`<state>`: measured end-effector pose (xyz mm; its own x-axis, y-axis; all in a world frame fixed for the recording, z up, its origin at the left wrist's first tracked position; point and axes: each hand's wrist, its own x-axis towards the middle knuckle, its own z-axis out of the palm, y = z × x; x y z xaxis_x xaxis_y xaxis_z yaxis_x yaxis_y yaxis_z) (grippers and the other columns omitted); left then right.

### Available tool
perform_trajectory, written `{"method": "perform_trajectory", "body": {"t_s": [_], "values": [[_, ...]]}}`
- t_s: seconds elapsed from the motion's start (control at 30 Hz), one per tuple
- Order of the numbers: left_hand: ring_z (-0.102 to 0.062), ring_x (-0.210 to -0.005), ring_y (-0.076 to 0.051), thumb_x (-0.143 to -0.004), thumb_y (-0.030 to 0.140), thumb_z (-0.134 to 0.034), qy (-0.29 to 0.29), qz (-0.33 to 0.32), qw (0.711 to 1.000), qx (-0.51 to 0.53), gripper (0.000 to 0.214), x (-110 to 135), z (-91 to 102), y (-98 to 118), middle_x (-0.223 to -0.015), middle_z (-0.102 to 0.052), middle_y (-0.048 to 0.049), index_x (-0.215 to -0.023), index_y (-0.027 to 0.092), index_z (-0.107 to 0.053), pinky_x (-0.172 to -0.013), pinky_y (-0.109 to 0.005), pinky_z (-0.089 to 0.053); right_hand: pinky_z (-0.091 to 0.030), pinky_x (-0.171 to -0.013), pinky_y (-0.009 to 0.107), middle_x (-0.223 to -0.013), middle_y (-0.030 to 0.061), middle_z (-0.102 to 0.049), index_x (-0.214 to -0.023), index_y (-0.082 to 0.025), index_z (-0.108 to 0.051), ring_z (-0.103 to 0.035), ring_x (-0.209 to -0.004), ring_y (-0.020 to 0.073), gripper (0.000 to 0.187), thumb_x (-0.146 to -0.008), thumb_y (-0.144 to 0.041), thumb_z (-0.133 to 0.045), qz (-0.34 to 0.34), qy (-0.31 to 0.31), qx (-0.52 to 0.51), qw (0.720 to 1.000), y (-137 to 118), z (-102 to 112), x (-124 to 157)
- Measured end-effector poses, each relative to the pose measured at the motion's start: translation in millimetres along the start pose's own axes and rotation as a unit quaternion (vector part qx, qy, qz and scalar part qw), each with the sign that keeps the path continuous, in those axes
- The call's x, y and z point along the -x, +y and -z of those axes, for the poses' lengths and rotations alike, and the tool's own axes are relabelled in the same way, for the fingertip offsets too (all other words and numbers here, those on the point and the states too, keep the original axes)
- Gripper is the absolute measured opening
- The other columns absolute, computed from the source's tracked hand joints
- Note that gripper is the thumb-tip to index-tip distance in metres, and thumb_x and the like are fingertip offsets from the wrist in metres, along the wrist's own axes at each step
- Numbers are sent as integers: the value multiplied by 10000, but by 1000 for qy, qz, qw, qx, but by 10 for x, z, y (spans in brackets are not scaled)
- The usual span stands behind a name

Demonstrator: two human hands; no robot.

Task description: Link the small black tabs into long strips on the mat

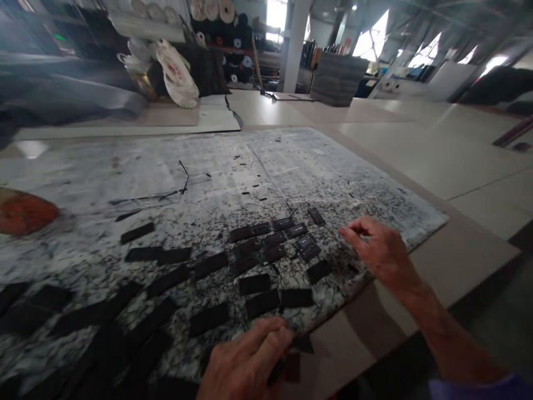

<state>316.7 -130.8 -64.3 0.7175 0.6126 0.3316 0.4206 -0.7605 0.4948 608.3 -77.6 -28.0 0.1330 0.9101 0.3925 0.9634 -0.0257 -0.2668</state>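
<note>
Many small black rectangular pieces (266,250) lie spread over a white sheet (250,166) covered in dark marks and cuts. My right hand (381,250) hovers at the sheet's right side, fingers curled toward the nearest pieces (308,247), holding nothing that I can see. My left hand (245,361) rests at the sheet's near edge, fingers bent over a dark piece (291,364) beneath it. Whether it grips that piece is unclear.
The sheet lies on a large pale table (437,155). A reddish round object (23,214) sits at the left edge. White plastic bags (177,72) and fabric rolls (225,39) stand at the back, with a grey stack (337,78) behind.
</note>
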Motion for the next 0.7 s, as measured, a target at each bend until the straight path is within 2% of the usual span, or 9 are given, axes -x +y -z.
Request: {"method": "perform_trajectory", "body": {"t_s": [0.13,0.27,0.33,0.43,0.5,0.57,0.63,0.7], "values": [[-612,-939,-108,-840,109,-394,33,32,997,58,276,-21,5,85,-1026,-629,-13,-1051,231,-524,-742,-164,-511,-414,-544,284,-636,5,-622,-718,-226,-562,-585,-582,183,255,-851,-420,-462,-98,-70,-125,985,-143,114,434],[-602,-915,-95,-865,106,-416,23,73,994,80,274,-11,25,151,-1014,-616,8,-1065,256,-527,-775,-169,-482,-495,-642,283,-849,36,-694,-986,-232,-596,-643,-697,180,289,-851,-442,-449,-184,-97,-302,930,-412,171,893],[-599,-865,-88,-870,104,-430,24,101,989,105,259,-1,33,173,-967,-615,22,-1047,260,-536,-754,-169,-463,-516,-684,289,-899,48,-690,-1087,-225,-574,-646,-732,184,367,-790,-438,-542,-170,-131,-367,905,-600,169,1076],[-598,-828,-88,-863,107,-468,32,122,985,119,255,5,24,187,-936,-626,45,-1038,275,-546,-732,-176,-439,-524,-717,289,-1016,60,-660,-1156,-221,-555,-636,-816,199,536,-653,-348,-691,-117,-178,-395,894,-864,108,1222],[-602,-831,-87,-864,120,-484,41,120,985,117,247,2,7,184,-938,-638,54,-1039,281,-550,-739,-173,-434,-515,-756,289,-1067,65,-646,-1109,-216,-592,-626,-882,204,434,-688,-297,-662,-94,-180,-397,895,-977,36,1237],[-605,-837,-86,-868,138,-490,45,119,985,114,223,-1,-9,180,-940,-646,56,-1030,276,-554,-746,-170,-434,-505,-772,286,-993,63,-675,-991,-205,-646,-628,-889,199,241,-780,-286,-563,-87,-168,-409,893,-1029,-37,1214],[-606,-847,-94,-866,138,-495,41,115,987,109,216,0,-19,181,-941,-648,53,-1026,268,-554,-756,-181,-433,-507,-740,273,-884,54,-697,-885,-202,-671,-639,-836,193,201,-824,-297,-505,-91,-163,-422,887,-1035,-88,1187],[-609,-838,-105,-854,128,-509,36,110,988,102,226,6,-29,183,-928,-649,51,-1025,268,-554,-742,-193,-432,-510,-701,259,-847,42,-700,-847,-205,-677,-642,-797,189,190,-813,-309,-522,-102,-167,-427,883,-1012,-106,1173]]}}
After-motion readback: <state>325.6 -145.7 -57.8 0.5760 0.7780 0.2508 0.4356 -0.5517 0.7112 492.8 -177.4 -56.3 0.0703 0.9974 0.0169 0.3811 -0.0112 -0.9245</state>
